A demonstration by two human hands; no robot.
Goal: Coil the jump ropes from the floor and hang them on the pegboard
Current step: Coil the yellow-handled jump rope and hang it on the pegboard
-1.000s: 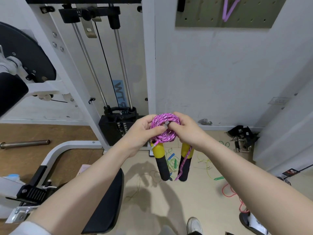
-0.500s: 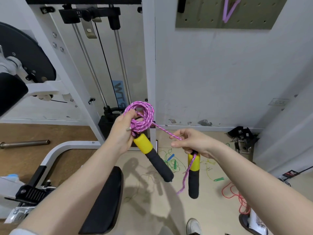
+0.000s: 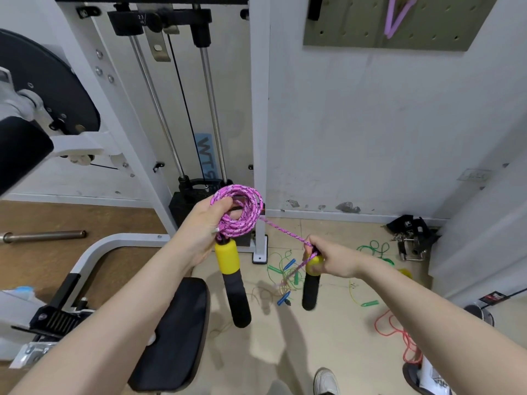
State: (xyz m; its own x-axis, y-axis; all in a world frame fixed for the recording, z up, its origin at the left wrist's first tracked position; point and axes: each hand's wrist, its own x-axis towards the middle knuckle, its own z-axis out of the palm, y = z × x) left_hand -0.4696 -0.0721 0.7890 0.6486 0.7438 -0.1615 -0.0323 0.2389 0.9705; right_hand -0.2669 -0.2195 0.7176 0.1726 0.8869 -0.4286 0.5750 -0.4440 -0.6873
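My left hand [image 3: 204, 226] grips a coil of pink braided jump rope [image 3: 241, 212] at chest height; one yellow-and-black handle [image 3: 232, 276] hangs straight down below it. A taut strand runs from the coil down to my right hand [image 3: 328, 256], which pinches the rope at the top of the second yellow-and-black handle [image 3: 310, 283]. The olive pegboard [image 3: 356, 27] hangs on the wall at the upper right, with a lilac rope [image 3: 395, 17] on it. Green, yellow and red ropes lie on the floor below.
A white cable machine frame [image 3: 259, 109] with a black weight stack stands straight ahead. A black padded seat [image 3: 174, 332] is just below my left arm. Green ropes [image 3: 282, 272], a red rope [image 3: 399, 334] and black clamps [image 3: 410, 232] clutter the floor right. My shoe [image 3: 326, 380] shows at the bottom.
My hands have drawn apart: the left kept the coil and moved left, the right slid down the rope to the second handle, pulling a strand taut between them.
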